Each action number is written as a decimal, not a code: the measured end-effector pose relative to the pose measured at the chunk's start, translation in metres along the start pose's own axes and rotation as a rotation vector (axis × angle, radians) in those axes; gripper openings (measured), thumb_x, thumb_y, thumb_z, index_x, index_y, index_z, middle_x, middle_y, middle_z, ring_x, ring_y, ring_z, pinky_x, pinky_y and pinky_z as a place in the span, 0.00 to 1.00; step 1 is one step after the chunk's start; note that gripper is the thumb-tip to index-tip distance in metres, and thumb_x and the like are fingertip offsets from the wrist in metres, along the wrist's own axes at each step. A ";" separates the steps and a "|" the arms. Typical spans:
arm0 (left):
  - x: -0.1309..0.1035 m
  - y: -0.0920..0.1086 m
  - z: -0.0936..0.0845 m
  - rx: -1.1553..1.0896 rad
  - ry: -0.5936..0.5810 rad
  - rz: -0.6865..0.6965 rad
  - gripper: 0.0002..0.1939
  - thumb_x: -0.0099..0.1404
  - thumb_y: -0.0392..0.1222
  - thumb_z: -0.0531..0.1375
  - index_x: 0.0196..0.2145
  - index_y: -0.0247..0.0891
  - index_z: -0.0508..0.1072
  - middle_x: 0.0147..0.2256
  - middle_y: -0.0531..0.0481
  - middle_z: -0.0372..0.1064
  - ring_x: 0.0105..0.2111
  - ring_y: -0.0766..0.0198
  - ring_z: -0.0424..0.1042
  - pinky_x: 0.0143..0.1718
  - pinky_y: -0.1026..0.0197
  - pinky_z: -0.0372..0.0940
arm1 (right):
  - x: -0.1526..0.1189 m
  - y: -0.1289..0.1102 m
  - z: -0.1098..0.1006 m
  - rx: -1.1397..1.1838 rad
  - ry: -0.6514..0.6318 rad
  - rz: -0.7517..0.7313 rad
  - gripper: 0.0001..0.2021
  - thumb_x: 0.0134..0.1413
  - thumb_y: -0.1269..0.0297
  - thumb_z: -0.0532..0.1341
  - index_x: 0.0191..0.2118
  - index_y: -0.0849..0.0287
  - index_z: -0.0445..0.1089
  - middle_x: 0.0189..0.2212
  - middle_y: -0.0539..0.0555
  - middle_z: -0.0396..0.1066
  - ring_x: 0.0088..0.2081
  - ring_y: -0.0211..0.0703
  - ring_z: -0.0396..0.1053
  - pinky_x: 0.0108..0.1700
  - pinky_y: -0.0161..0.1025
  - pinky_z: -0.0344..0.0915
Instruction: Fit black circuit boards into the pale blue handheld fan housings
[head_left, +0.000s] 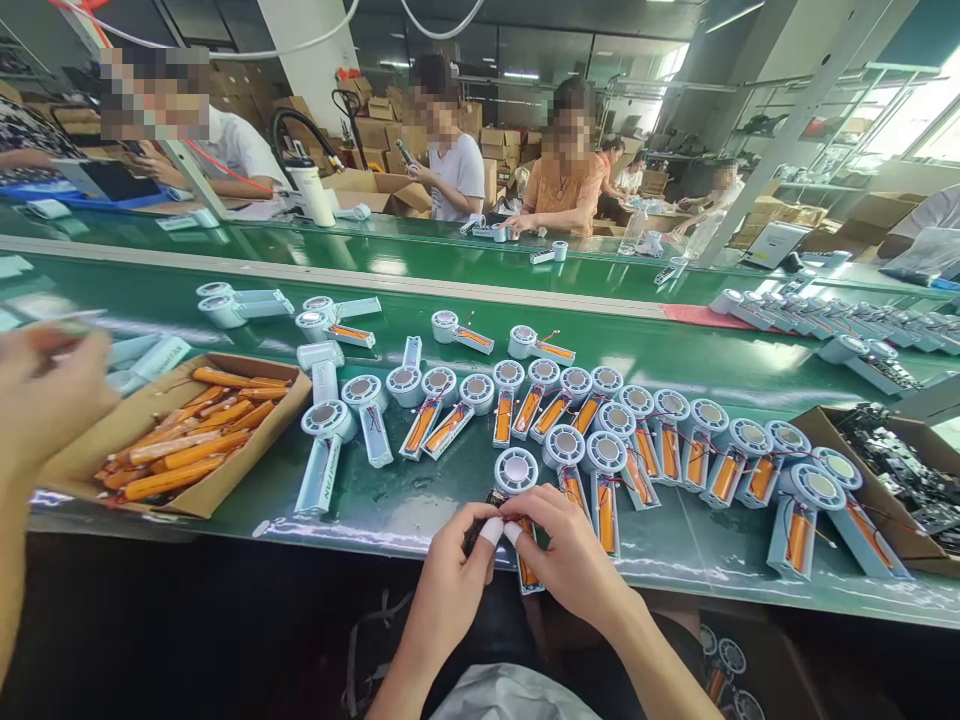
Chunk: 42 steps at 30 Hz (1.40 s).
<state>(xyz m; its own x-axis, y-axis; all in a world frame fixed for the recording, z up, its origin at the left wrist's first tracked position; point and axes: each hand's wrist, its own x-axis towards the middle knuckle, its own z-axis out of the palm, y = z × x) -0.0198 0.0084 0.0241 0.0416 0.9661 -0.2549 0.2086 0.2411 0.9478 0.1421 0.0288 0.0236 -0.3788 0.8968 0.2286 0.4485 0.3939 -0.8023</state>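
At the bench's near edge, a light-blue handheld fan (pixel 516 470) stands with its round head away from me and its opened handle toward me. An orange battery (pixel 529 572) shows inside that handle. My left hand (pixel 463 570) is closed in a pinch on a small dark circuit board (pixel 495 497), over the handle. My right hand (pixel 566 550) presses against it, thumb and fingers pinched on thin wires at the same spot. Both thumbs wear white finger covers. The fingers mostly hide the exact contact between wires and board.
Several opened fans (pixel 551 405) lie in rows ahead and rightward. A carton of orange batteries (pixel 202 440) is at left, beside another person's blurred hand (pixel 52 400). A carton of dark circuit boards (pixel 900 470) stands right. Co-workers (pixel 566 180) sit across the green bench.
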 end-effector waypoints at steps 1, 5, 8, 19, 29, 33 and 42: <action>0.000 0.000 0.000 -0.002 0.002 -0.012 0.19 0.65 0.55 0.54 0.42 0.38 0.71 0.18 0.61 0.56 0.18 0.66 0.56 0.20 0.65 0.53 | 0.000 0.001 0.001 -0.013 0.001 -0.013 0.13 0.61 0.77 0.58 0.45 0.54 0.74 0.40 0.53 0.74 0.43 0.45 0.69 0.46 0.40 0.66; -0.002 0.001 0.003 0.022 0.020 -0.007 0.18 0.64 0.54 0.52 0.41 0.38 0.70 0.19 0.59 0.60 0.18 0.66 0.59 0.21 0.64 0.56 | 0.000 0.003 0.003 -0.066 0.065 -0.027 0.11 0.62 0.76 0.58 0.43 0.54 0.75 0.39 0.54 0.73 0.42 0.45 0.69 0.44 0.40 0.66; -0.004 0.001 0.005 -0.035 0.052 0.005 0.19 0.65 0.54 0.52 0.46 0.39 0.66 0.22 0.58 0.65 0.18 0.65 0.62 0.21 0.64 0.60 | 0.002 0.003 0.004 -0.088 0.123 -0.026 0.10 0.62 0.75 0.58 0.40 0.55 0.74 0.37 0.53 0.73 0.41 0.46 0.68 0.43 0.41 0.66; -0.008 -0.017 0.009 0.059 0.150 0.141 0.15 0.68 0.46 0.51 0.49 0.40 0.69 0.37 0.47 0.77 0.26 0.64 0.74 0.29 0.61 0.70 | 0.009 -0.001 0.012 -0.363 0.163 -0.052 0.08 0.61 0.75 0.57 0.38 0.56 0.72 0.36 0.55 0.72 0.37 0.48 0.65 0.38 0.42 0.62; 0.005 -0.012 -0.013 0.078 0.036 0.233 0.17 0.69 0.47 0.55 0.48 0.39 0.77 0.32 0.48 0.75 0.27 0.63 0.74 0.27 0.64 0.71 | 0.016 0.006 -0.009 -0.094 0.001 0.003 0.13 0.62 0.76 0.59 0.47 0.55 0.74 0.39 0.53 0.73 0.40 0.44 0.71 0.43 0.39 0.66; 0.012 -0.016 -0.020 0.062 -0.039 0.254 0.15 0.68 0.47 0.56 0.46 0.39 0.78 0.28 0.51 0.74 0.28 0.62 0.74 0.27 0.65 0.70 | 0.020 0.006 -0.011 -0.050 -0.040 0.018 0.09 0.62 0.73 0.61 0.41 0.54 0.78 0.37 0.53 0.75 0.40 0.44 0.71 0.43 0.39 0.66; 0.006 -0.013 -0.016 0.163 0.094 0.210 0.17 0.67 0.45 0.54 0.52 0.41 0.72 0.41 0.46 0.81 0.32 0.60 0.79 0.36 0.59 0.73 | 0.004 -0.005 -0.021 -0.079 0.228 0.162 0.11 0.65 0.66 0.56 0.45 0.56 0.75 0.39 0.55 0.76 0.37 0.45 0.72 0.39 0.39 0.67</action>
<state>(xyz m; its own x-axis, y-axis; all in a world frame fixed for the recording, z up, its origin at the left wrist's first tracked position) -0.0376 0.0124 0.0129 0.0114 0.9995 -0.0302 0.3593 0.0241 0.9329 0.1556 0.0345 0.0396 -0.1090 0.9680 0.2259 0.5536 0.2478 -0.7951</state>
